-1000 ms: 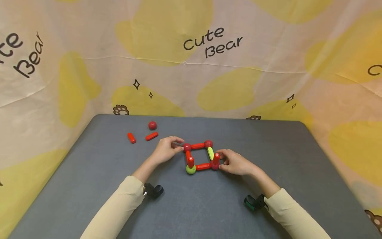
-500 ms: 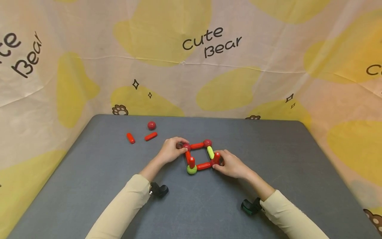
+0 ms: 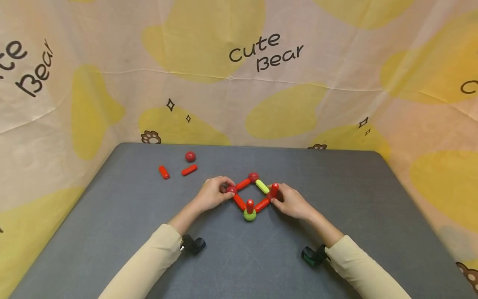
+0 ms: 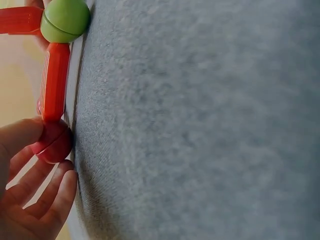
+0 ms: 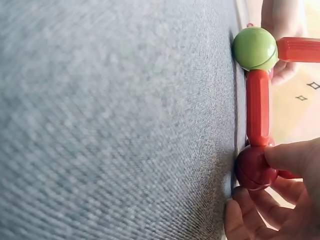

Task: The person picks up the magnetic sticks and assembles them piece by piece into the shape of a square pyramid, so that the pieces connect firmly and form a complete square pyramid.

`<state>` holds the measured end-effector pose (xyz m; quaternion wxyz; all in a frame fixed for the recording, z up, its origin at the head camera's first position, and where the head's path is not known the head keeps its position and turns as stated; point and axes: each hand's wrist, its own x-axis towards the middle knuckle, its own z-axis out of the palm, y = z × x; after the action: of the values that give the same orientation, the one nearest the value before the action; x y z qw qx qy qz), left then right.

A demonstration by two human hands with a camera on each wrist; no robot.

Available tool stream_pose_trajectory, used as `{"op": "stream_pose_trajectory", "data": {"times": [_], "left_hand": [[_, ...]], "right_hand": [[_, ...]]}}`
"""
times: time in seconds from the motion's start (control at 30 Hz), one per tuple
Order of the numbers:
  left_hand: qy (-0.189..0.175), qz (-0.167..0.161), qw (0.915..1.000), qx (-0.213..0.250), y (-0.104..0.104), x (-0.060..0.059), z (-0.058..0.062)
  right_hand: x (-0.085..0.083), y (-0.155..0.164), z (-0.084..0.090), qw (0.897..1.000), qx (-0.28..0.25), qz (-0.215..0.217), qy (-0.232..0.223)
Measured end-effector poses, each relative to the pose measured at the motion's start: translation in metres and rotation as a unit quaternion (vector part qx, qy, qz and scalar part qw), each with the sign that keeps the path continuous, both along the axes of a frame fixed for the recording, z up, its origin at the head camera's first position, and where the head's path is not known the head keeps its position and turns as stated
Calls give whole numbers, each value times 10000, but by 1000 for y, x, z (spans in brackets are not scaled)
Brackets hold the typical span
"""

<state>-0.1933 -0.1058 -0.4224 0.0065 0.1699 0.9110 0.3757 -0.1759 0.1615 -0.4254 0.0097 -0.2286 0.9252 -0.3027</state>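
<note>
I am pinching a four-sided frame of rods and balls (image 3: 249, 192) mid-table (image 3: 112, 216) — left hand (image 3: 212, 193) on one red corner ball (image 3: 232, 189), right hand (image 3: 290, 202) on the opposite. It looks light, rigid, loosely jointed — ball corners grip best.

My head camera looks down at the whole table (image 3: 112, 232); both wrist cameras skim its surface, sharing the green ball (image 4: 65, 20).

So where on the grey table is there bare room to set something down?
The table is bare right of the right hand, along the near edge between the sleeves, and at near left. It is crowded around the rod-and-ball frame held by both hands (left hand), and by the loose red pieces far left.
</note>
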Motion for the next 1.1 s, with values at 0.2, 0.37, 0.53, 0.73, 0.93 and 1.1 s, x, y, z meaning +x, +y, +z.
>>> {"op": "stream_pose_trajectory", "data": {"times": [0.2,0.37,0.53,0.73,0.93,1.1], "left_hand": [[-21,-159,9999,9,-3,5,-1],[-55,-318,9995,71,-6,10,1],[-143,-380,9991,120,-7,14,2],[-216,-401,9988,174,-9,14,2],[-87,-198,9990,387,-21,9,7],[266,266,9977,555,-37,0,15]], "right_hand": [[-4,-1,0,9999,-146,-60,-10],[-8,-2,0,9997,-229,-110,-3],[-10,-2,-2,9997,-209,-100,92],[-10,-3,-3,9997,-238,-102,26],[-11,-3,-3,9997,-231,-118,-44],[-10,-3,-2,9997,-214,-96,-29]]}}
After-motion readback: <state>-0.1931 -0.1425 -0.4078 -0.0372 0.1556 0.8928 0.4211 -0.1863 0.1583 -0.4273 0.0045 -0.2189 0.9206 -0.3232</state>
